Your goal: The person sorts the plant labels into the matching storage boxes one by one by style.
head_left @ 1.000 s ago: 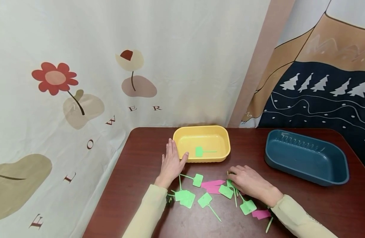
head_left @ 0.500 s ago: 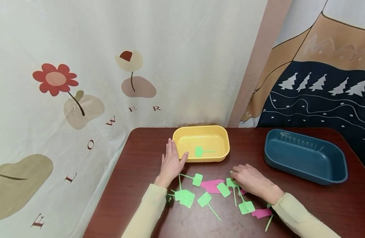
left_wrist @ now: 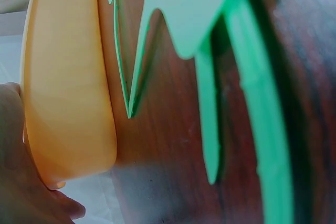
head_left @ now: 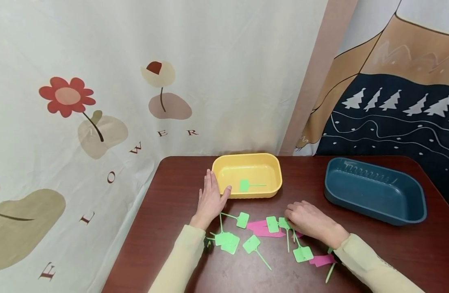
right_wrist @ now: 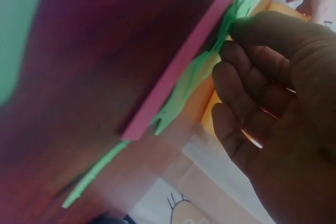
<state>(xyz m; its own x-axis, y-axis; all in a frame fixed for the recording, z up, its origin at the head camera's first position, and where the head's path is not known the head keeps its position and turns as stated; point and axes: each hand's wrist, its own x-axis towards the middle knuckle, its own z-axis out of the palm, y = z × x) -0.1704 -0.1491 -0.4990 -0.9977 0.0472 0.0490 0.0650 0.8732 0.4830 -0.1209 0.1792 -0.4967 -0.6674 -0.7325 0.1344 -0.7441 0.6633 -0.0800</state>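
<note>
The green tag lies with its squarish plate over the pink tags, its stem pointing across to the right hand. From the right wrist I see that hand's thumb and forefinger brought together on something thin and green; I take it for this stem, though the bunch there is too crowded to be sure.

It looks like light plastic, stiff enough to stay flat yet springy along the stem, and not fragile, though it could crease where stem meets plate. The smooth plate would probably skate about on the desk and be awkward to lift from flat, so I'd take it by the narrow stem, close to the plate. The neighbouring tag sits just beside the fingers, and with the stems so close it could easily snag.

Nearer the left sleeve, overlapping green tags make a small heap. The left hand rests against the yellow tray, its fingers straight along the end wall, thumb spread apart from them at the near rim. One tag lies inside that tray. The blue tray stands well apart, off to the right.
</note>
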